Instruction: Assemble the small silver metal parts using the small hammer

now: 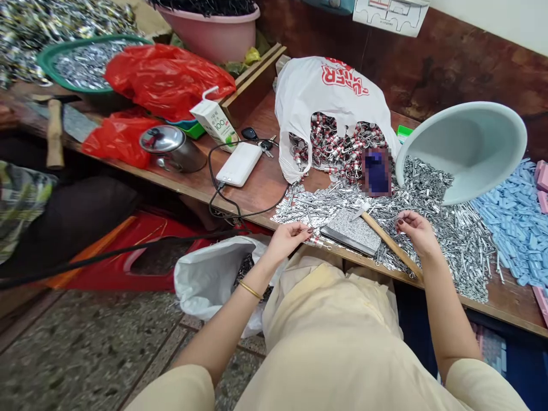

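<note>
My left hand [292, 238] is at the table's front edge, its thumb and fingers pinched on a small trinket with a metal ring [317, 242]. My right hand [414, 229] hovers over the heap of small metal pieces [462, 245], fingertips pressed together; what they hold, if anything, is too small to make out. Between the hands lie a speckled grey block [353, 225], dark metal tweezers [349, 241] and a hammer [391, 244] with a wooden handle. Flat silver nail-clipper parts [306, 204] are scattered behind them.
Behind stands a white plastic bag [295, 94] of red-and-silver trinkets. A pale tub [483, 137] lies tipped over the heap, beside light-blue pieces [514, 228]. To the left are a power bank [240, 164] with its cable, a drink carton [214, 123] and a metal mug [173, 151].
</note>
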The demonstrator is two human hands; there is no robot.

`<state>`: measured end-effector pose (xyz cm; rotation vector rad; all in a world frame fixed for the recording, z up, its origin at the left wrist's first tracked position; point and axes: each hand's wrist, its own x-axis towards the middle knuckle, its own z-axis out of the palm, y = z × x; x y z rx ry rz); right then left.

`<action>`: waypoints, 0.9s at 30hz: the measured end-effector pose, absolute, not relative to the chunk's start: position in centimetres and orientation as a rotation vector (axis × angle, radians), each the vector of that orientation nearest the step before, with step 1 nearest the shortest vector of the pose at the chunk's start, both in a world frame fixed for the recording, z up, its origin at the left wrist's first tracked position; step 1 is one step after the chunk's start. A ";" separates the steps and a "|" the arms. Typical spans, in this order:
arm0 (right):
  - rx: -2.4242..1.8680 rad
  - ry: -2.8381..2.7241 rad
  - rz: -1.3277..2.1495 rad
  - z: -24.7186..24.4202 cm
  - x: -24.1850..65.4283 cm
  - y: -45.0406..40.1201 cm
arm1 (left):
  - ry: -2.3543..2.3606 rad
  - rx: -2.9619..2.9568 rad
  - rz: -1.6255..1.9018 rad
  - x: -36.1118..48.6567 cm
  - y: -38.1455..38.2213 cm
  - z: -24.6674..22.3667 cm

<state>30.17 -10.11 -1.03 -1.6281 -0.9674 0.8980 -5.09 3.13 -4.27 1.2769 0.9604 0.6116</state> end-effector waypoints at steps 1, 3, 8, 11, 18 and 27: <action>-1.530 -0.905 0.988 -0.8 29.2 -10.2 | 0.955 1.276 0.596 -4.9 3.5 -4.4; -1.407 -0.831 1.111 -0.5 27.4 -10.2 | 0.945 1.289 0.565 -4.6 4.2 -4.5; -1.280 -0.802 1.212 -0.1 24.2 -9.5 | 0.909 1.320 0.462 -3.9 5.3 -4.5; -1.298 -0.821 1.245 0.1 23.0 -8.9 | 0.903 1.301 0.418 -3.6 5.7 -4.4; -1.295 -0.785 1.305 0.1 21.6 -8.2 | 0.878 1.383 0.375 -3.3 6.1 -4.5; -1.326 -0.868 1.174 -0.2 20.7 -7.8 | 0.883 1.467 0.288 -2.7 6.9 -4.5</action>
